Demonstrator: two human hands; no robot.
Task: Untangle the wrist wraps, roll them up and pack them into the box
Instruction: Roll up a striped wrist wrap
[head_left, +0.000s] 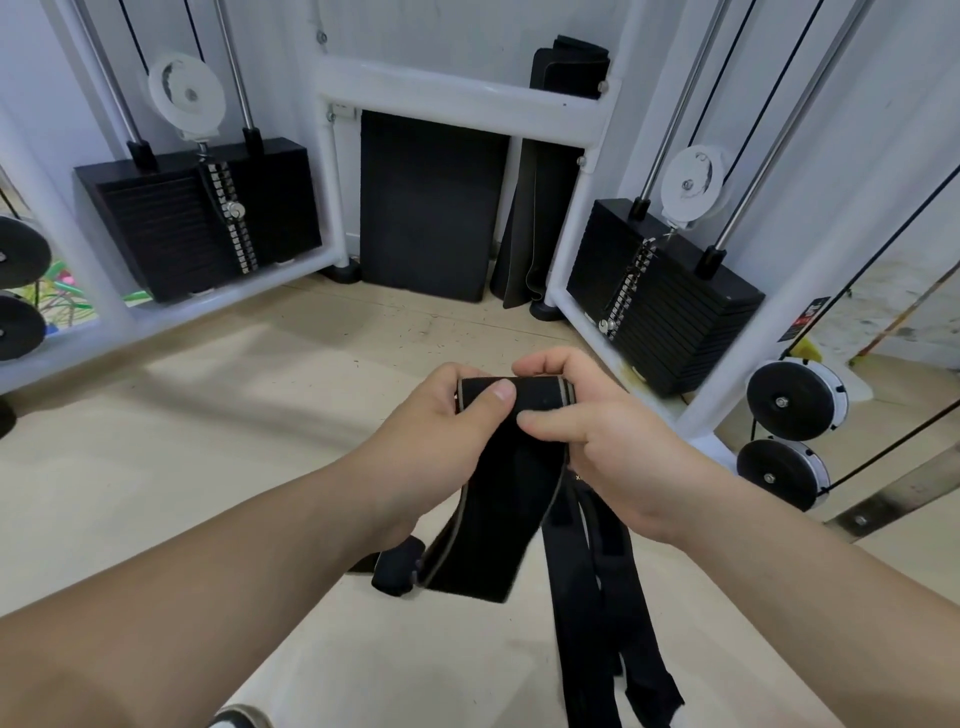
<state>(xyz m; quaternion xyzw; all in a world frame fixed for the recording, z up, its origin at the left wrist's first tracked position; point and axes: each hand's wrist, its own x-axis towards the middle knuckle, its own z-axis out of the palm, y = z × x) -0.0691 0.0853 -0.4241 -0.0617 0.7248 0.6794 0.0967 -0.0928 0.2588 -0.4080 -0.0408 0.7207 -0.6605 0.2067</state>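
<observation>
Black wrist wrap with tan edging, held dead centre by its folded top, loose end dangling over the floor. Left hand clamped on it from 9 o'clock, thumb flat across the front. Right hand gripping from 3 o'clock, fingers curled over the top edge. More black straps hanging toward 5 o'clock. Weight stack at 10 o'clock, second stack at 2, black mat at 12.
</observation>
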